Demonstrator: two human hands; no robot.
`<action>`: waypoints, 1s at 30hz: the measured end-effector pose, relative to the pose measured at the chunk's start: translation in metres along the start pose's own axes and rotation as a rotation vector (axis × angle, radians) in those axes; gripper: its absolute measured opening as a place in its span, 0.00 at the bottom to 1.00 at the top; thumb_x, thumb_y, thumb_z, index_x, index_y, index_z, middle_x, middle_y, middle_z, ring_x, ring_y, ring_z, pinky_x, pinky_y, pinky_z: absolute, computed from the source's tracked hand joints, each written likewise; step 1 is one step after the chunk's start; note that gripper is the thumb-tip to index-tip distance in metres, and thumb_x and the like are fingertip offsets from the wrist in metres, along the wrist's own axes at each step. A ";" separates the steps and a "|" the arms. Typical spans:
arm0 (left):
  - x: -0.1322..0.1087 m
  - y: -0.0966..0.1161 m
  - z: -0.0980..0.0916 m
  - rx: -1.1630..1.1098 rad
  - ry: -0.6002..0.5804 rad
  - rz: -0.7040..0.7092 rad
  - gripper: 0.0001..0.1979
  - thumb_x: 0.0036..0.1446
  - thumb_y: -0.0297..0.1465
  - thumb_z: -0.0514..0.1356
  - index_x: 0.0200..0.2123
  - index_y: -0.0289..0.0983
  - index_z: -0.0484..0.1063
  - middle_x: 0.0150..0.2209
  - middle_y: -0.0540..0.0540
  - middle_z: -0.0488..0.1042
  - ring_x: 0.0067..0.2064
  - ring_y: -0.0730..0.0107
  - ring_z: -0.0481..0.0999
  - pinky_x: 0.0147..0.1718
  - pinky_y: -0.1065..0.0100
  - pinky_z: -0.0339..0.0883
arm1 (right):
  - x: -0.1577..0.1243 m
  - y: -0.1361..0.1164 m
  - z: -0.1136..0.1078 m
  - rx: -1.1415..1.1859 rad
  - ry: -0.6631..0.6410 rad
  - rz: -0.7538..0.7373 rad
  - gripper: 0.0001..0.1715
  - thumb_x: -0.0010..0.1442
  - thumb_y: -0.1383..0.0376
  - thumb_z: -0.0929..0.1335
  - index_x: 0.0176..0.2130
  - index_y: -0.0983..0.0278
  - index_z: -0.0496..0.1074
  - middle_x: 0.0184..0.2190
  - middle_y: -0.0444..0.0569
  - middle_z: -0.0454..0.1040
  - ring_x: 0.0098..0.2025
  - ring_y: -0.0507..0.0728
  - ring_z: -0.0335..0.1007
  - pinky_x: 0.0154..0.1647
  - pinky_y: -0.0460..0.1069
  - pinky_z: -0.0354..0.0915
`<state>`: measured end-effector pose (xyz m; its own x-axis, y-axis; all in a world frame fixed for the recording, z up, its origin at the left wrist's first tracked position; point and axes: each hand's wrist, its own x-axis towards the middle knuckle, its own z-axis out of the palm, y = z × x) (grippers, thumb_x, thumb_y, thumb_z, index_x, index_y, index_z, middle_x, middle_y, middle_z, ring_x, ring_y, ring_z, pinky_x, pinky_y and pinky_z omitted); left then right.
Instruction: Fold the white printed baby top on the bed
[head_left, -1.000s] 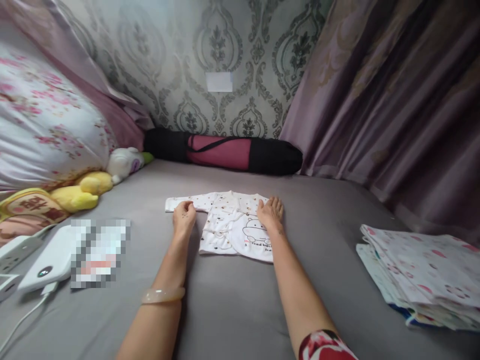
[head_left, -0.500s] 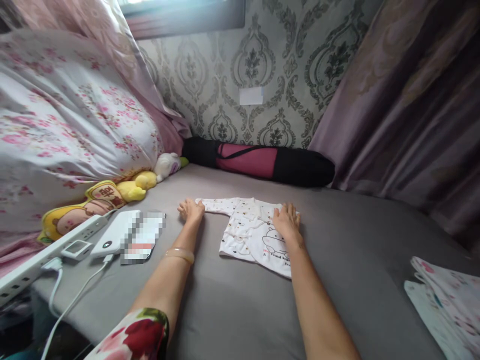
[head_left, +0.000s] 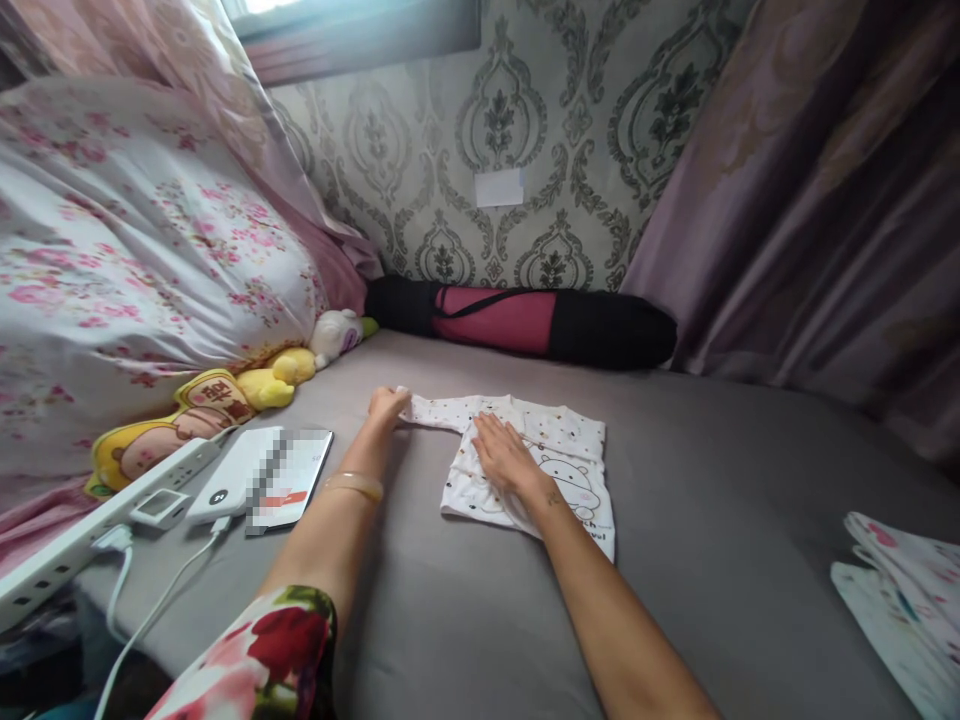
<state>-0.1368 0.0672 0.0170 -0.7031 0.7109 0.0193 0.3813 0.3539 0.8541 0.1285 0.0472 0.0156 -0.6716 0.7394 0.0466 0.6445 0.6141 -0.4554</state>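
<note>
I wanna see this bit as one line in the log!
left hand: holding sleeve near its end | right hand: flat on white shirt | white shirt: on gray sheet

The left arm stretches forward to a left hand with fingers curled into a pinch, while the right arm angles inward, the right hand flat, palm down, fingers extended

Shirt partly covered, phone partly pixelated, cloth stack cut off
</note>
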 end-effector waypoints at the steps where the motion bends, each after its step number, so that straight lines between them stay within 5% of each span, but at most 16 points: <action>1: 0.000 0.005 0.000 -0.003 0.006 -0.025 0.07 0.37 0.34 0.59 0.21 0.39 0.65 0.20 0.46 0.68 0.32 0.56 0.74 0.28 0.65 0.64 | 0.001 -0.003 0.002 0.010 -0.020 -0.017 0.32 0.70 0.60 0.52 0.68 0.70 0.49 0.69 0.50 0.45 0.70 0.55 0.34 0.68 0.55 0.33; 11: -0.023 0.070 0.013 -0.636 -0.074 -0.092 0.15 0.32 0.36 0.64 0.26 0.36 0.66 0.20 0.54 0.65 0.23 0.73 0.66 0.22 0.72 0.59 | 0.006 -0.004 0.011 0.142 -0.037 -0.053 0.29 0.69 0.60 0.55 0.66 0.66 0.55 0.67 0.51 0.50 0.69 0.58 0.39 0.68 0.60 0.31; 16: -0.051 0.090 0.038 -0.725 -0.099 -0.023 0.18 0.36 0.39 0.65 0.30 0.35 0.69 0.20 0.54 0.67 0.23 0.74 0.68 0.23 0.73 0.59 | 0.019 -0.003 -0.002 0.674 0.216 0.210 0.23 0.66 0.66 0.57 0.57 0.66 0.67 0.57 0.54 0.68 0.59 0.55 0.62 0.61 0.51 0.56; 19: -0.075 0.099 0.059 -0.788 -0.171 0.057 0.22 0.40 0.43 0.66 0.34 0.34 0.70 0.25 0.50 0.73 0.28 0.70 0.73 0.28 0.70 0.65 | 0.023 0.001 -0.016 1.161 0.226 0.413 0.24 0.68 0.62 0.53 0.56 0.67 0.66 0.54 0.57 0.70 0.51 0.56 0.70 0.51 0.51 0.66; 24: -0.104 0.103 0.079 -0.745 -0.504 0.226 0.25 0.52 0.50 0.61 0.45 0.38 0.71 0.49 0.39 0.75 0.53 0.58 0.73 0.51 0.62 0.64 | 0.018 0.024 -0.040 1.438 0.235 0.490 0.43 0.68 0.52 0.37 0.59 0.71 0.60 0.52 0.63 0.71 0.48 0.60 0.73 0.44 0.56 0.71; 27: -0.099 0.095 0.074 -0.741 -0.492 0.125 0.25 0.61 0.50 0.49 0.49 0.37 0.67 0.56 0.36 0.71 0.60 0.59 0.67 0.57 0.59 0.59 | 0.015 0.037 -0.045 1.496 0.280 0.466 0.45 0.67 0.50 0.37 0.57 0.72 0.61 0.48 0.64 0.73 0.47 0.62 0.73 0.42 0.59 0.71; 30: -0.088 0.080 0.064 -0.699 -0.390 0.072 0.21 0.64 0.44 0.47 0.49 0.35 0.66 0.54 0.34 0.72 0.58 0.61 0.70 0.55 0.59 0.60 | 0.015 0.041 -0.043 1.601 0.348 0.544 0.29 0.70 0.53 0.51 0.52 0.70 0.66 0.40 0.59 0.77 0.42 0.61 0.75 0.41 0.57 0.72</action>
<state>-0.0063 0.0720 0.0509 -0.3812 0.9244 0.0137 -0.1378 -0.0714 0.9879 0.1608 0.0956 0.0361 -0.2736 0.9055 -0.3243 -0.3667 -0.4099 -0.8351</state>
